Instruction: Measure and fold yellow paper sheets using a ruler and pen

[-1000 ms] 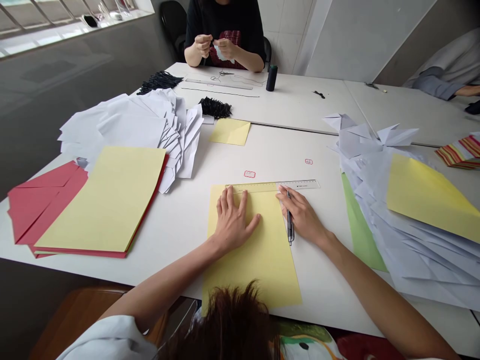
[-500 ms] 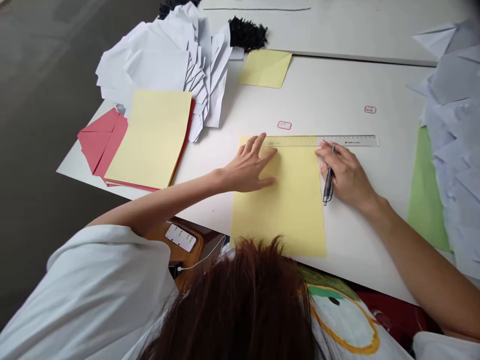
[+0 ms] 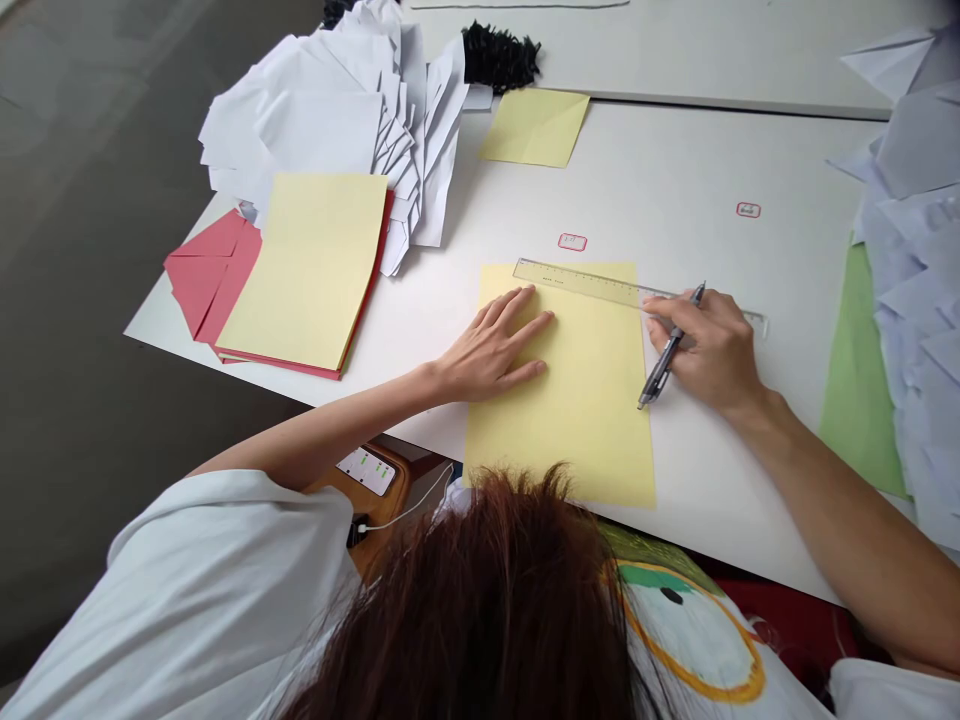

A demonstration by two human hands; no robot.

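A sheet of yellow paper (image 3: 592, 420) lies on the white table in front of me. My left hand (image 3: 502, 350) rests flat on its upper left part, fingers spread, holding nothing. Across the sheet's top edge slants a clear ruler (image 3: 581, 283), its left end higher than its right. My right hand (image 3: 709, 345) has finger and thumb on the ruler's right half, just past the paper's right edge, and covers part of it. A dark pen (image 3: 664, 370) is tucked in the same hand, slanting across the fingers.
At left are a stack of yellow and red paper (image 3: 307, 270), red folded paper (image 3: 202, 270) and a heap of white paper (image 3: 322, 110). A yellow piece (image 3: 536, 127) and black bundle (image 3: 499, 58) lie behind. White papers (image 3: 919, 300) and a green sheet (image 3: 862, 400) are at right.
The ruler has gone from level along the paper's top edge to slanted, its right end nearer me. My left hand has slid off the ruler down onto the paper. The pen's tilt has changed.
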